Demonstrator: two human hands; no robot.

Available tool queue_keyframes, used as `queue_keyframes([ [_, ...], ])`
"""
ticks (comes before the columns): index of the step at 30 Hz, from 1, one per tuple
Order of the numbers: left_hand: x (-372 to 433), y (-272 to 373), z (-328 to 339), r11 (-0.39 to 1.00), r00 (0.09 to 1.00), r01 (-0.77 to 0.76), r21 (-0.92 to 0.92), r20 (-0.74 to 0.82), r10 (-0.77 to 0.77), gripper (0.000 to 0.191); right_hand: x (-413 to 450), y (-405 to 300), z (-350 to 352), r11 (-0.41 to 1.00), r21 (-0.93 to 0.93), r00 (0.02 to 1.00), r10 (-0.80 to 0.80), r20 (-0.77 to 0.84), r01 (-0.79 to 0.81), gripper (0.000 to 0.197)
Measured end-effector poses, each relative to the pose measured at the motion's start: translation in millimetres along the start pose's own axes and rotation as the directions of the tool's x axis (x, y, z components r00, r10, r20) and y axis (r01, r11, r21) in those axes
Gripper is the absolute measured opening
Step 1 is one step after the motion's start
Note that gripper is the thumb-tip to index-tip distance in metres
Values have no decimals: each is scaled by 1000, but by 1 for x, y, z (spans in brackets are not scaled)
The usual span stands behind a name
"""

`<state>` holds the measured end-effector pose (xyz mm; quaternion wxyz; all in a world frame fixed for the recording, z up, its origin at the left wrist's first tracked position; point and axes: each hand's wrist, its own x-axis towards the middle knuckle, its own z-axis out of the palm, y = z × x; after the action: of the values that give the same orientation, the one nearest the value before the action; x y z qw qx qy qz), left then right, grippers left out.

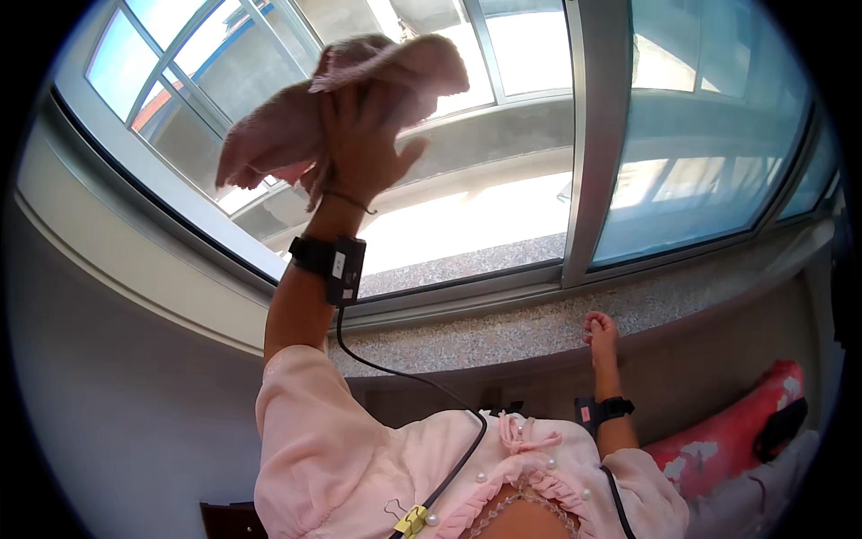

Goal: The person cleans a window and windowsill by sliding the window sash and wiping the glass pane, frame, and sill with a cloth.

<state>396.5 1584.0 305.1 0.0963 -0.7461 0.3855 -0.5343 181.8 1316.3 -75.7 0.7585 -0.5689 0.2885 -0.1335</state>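
Note:
Raised high against the window, my left hand (pixel 367 145) is spread on a fuzzy pink cloth (pixel 276 131), with the thumb sticking out to the side. Part of the cloth folds over the fingertips, and its loose end hangs to the left. Behind it is a clear sliding window pane (pixel 498 195); whether the cloth touches the glass is hard to tell. My right hand (pixel 601 329) is low at the right, fingers curled and nothing visible in them. It is by the front edge of the speckled stone sill (pixel 458 337).
A metal window frame post (pixel 592 135) parts the clear pane from a bluish pane (pixel 700 175). A black cable (pixel 404 374) runs from my left wrist device (pixel 345 269) across my chest. A red patterned bundle (pixel 734 418) lies at the lower right.

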Motion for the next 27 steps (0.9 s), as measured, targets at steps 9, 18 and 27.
queue_keyframes([
  [9,4,8,26,870,989,-58,-490,91,118,45,55,55,-70,905,-351,836,-377,-400,240,25],
  [18,142,-54,-9,991,942,-123,55,-308,134,35,92,40,-48,583,-811,729,-576,-370,49,25],
  [27,31,23,15,327,900,377,-867,426,94,48,98,66,-38,363,-918,668,-645,-371,-160,27],
])
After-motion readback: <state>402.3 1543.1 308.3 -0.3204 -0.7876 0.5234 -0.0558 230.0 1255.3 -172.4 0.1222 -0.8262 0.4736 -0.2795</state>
